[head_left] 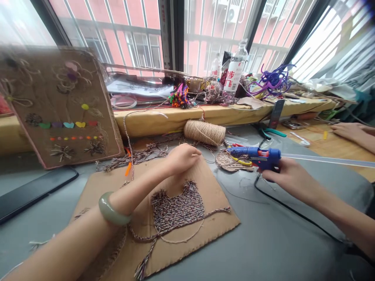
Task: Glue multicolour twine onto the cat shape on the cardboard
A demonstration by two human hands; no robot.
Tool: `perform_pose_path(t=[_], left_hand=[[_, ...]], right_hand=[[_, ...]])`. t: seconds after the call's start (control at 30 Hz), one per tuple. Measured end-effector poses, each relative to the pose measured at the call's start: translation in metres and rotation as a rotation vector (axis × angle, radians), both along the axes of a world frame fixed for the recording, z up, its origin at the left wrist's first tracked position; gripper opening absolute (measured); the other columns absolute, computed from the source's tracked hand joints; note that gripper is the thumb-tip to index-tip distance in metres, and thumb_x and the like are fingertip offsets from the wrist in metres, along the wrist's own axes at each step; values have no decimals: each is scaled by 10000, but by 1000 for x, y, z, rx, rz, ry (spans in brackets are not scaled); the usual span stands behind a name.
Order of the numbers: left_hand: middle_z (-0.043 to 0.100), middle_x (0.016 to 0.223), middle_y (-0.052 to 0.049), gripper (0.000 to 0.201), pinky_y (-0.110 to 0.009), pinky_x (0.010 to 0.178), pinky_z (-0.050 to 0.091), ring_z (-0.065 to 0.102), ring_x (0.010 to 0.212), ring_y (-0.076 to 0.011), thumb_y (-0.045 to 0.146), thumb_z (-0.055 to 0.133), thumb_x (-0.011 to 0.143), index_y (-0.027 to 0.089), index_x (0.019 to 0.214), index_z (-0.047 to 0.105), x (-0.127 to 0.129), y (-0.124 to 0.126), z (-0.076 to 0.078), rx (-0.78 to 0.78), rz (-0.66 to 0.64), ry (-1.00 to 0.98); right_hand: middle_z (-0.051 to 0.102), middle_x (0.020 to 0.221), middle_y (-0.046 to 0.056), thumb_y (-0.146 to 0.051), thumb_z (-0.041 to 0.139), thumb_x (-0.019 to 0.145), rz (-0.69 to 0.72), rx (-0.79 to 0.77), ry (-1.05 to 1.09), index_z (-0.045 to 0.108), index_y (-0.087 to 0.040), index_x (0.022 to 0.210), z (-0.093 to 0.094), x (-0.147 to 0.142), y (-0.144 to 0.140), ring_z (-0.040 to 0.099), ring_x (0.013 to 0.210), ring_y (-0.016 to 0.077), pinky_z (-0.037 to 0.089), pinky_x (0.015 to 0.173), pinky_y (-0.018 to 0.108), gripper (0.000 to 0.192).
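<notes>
My right hand is wrapped round the grip of a blue glue gun, its nozzle pointing left. A long clear glue stick sticks out of its back end. My left hand, with a pale green bangle on the wrist, rests at the far side of a brown cardboard sheet. Its fingers are curled together; what they hold, if anything, is hidden. Just below it on the cardboard lies a patch of coiled multicoloured braided cord, frayed at its top ends, with loose cord tails running off it.
A ball of jute twine lies behind the cardboard, near a corrugated cardboard disc and yellow-handled scissors. At left stands a decorated cardboard panel beside a dark phone. Another person's hands rest at far right. Plastic bottles crowd the sill.
</notes>
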State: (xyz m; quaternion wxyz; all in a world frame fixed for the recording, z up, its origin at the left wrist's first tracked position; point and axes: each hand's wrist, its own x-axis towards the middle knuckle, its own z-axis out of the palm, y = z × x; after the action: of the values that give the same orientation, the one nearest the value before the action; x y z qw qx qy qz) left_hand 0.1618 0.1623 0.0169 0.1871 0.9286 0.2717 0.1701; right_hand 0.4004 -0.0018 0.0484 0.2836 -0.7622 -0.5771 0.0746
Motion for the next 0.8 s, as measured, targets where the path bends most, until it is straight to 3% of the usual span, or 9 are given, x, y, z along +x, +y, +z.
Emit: perform_pose_path(t=[0.1, 0.2, 0.37, 0.5, 0.63, 0.73, 0.8], left_hand=[[678, 1079, -165, 331, -324, 771, 540, 655, 936, -201, 260, 517, 891, 43, 1126, 603, 21, -16, 7, -285, 12, -108], [645, 1149, -184, 451, -248, 681, 563, 675, 896, -163, 311, 552, 890, 22, 1234, 512, 38, -40, 12, -534, -76, -170], [702, 1031, -147, 384, -239, 723, 563, 679, 813, -125, 353, 519, 911, 62, 1146, 606, 50, -65, 14, -700, -149, -196], [732, 895, -100, 339, -248, 667, 558, 657, 685, -112, 369, 505, 906, 106, 1032, 679, 29, -42, 21, -583, -41, -157], [713, 797, -103, 237, -307, 634, 525, 649, 680, -181, 269, 528, 864, 118, 919, 702, -17, 3, 32, -224, 245, -104], [671, 1000, -160, 273, -368, 733, 492, 647, 911, -276, 164, 476, 856, 114, 1064, 645, -40, 18, 36, 72, 359, -60], [641, 1098, -171, 308, -398, 775, 476, 623, 991, -304, 120, 445, 848, 121, 1088, 639, -37, 14, 34, 194, 311, -5]], right_hand=[[670, 663, -2, -310, 565, 648, -10, -26, 164, 647, -202, 688, 1, -3, -2, 597, 627, 203, 464, 564, 311, 141], [692, 694, 16, -301, 586, 649, -23, -19, 313, 663, -189, 720, 0, -12, -4, 610, 646, 197, 480, 590, 308, 154], [698, 720, 21, -275, 650, 615, -26, 26, 500, 677, -182, 755, -6, -19, -6, 604, 662, 184, 471, 595, 292, 170], [679, 701, 43, -277, 685, 620, -89, 101, 602, 649, -172, 676, -5, -6, -11, 596, 658, 181, 457, 564, 285, 124], [652, 680, 47, -356, 687, 679, -161, 180, 659, 618, -177, 740, 0, 12, -23, 601, 647, 187, 465, 550, 294, 202], [594, 580, 16, -441, 684, 685, -164, 155, 634, 584, -182, 669, 2, 17, -29, 549, 547, 147, 442, 514, 274, 277], [564, 530, 8, -481, 682, 679, -147, 84, 584, 569, -180, 631, 3, 15, -28, 517, 495, 135, 419, 482, 271, 325]])
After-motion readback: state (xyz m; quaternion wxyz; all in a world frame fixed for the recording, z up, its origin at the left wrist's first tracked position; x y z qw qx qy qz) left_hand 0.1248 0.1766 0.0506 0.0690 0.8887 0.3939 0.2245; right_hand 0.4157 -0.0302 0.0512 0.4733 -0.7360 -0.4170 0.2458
